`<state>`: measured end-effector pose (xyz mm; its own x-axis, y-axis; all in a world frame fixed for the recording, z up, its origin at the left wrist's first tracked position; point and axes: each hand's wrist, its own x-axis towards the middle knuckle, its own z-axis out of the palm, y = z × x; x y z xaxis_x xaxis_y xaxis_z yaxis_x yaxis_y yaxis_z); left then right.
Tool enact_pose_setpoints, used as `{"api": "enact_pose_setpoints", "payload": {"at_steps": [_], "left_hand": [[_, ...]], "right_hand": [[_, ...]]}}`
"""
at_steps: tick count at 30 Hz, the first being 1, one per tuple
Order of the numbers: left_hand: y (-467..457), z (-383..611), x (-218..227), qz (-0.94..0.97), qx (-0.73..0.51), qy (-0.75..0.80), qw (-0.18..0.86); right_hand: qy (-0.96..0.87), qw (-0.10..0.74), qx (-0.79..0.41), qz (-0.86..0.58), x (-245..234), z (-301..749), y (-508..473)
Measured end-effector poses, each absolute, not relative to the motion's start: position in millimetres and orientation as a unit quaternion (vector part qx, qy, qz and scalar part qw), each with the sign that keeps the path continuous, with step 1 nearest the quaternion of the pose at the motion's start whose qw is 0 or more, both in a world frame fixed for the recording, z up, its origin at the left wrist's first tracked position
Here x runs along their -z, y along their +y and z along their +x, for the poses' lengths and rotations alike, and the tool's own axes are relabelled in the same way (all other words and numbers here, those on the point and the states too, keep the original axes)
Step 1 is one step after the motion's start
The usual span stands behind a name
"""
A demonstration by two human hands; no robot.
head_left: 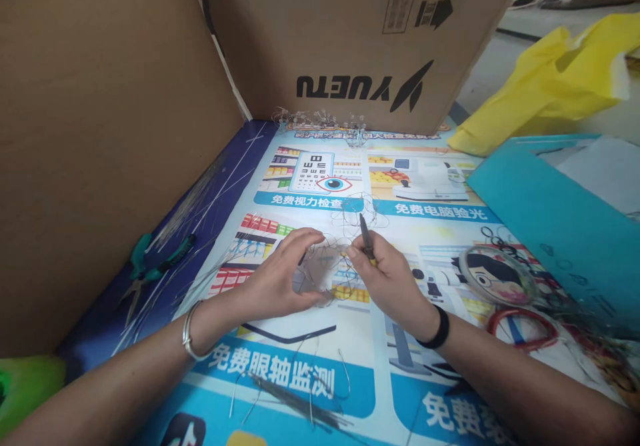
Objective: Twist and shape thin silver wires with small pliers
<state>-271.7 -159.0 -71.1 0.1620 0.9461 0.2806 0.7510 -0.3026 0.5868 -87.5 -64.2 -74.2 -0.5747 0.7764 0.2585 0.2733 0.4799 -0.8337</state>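
A round, open shape of bent thin wire (327, 259) is held just above the printed sheet, between my two hands. My left hand (287, 273) curves around its left side, with thumb and fingers at its lower and upper edges. My right hand (387, 276) is closed around a slim tool (367, 235) with a dark pointed tip and a bit of yellow near the grip; its kind cannot be made out. Thumb and fingertips of that hand meet the wire's right edge. Just beyond lies another looped wire piece (367, 209).
Teal-handled pliers (163, 263) and loose straight wires (187, 206) lie at left by a cardboard wall (100, 133). Cut wires (295, 399) lie in front. A tape roll (495, 276), red wire coil (523, 329) and blue box (565, 213) are at right; beaded wire pieces (355, 129) stand behind.
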Motion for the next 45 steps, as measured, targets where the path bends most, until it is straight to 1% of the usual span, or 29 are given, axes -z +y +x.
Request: {"api": "enact_pose_setpoints", "payload": {"at_steps": [16,26,29,32,35,37,41,45], "left_hand": [[-159.9,-273.1,74.7,0.749,-0.315,0.565,0.146],[-160.1,-273.6,74.4,0.741,-0.308,0.576,0.159],[-161.1,-276.6,73.1,0.727,-0.328,0.566,0.206],[-161.7,-282.0,72.5,0.693,-0.388,0.524,0.308],[-157.5,-287.2,73.9,0.607,-0.459,0.506,0.406],[-150.4,-289.1,75.0,0.548,-0.489,0.514,0.443],[-130.6,-290.3,73.7,0.493,-0.479,0.531,0.495],[-118.5,-291.6,67.6,0.487,-0.409,0.523,0.568]], "right_hand": [[-0.805,0.328,-0.38,-0.316,74.2,-87.0,-63.6],[-0.789,0.306,-0.423,-0.325,76.2,-87.0,-63.6],[-0.793,0.311,-0.416,-0.319,75.2,-86.7,-64.1],[-0.799,0.31,-0.405,-0.317,74.0,-86.8,-64.1],[-0.806,0.303,-0.401,-0.315,73.1,-87.5,-63.5],[-0.813,0.292,-0.401,-0.306,72.9,-87.9,-62.9],[-0.821,0.281,-0.406,-0.287,73.3,-87.7,-62.0],[-0.825,0.277,-0.407,-0.277,73.7,-86.9,-61.6]]}}
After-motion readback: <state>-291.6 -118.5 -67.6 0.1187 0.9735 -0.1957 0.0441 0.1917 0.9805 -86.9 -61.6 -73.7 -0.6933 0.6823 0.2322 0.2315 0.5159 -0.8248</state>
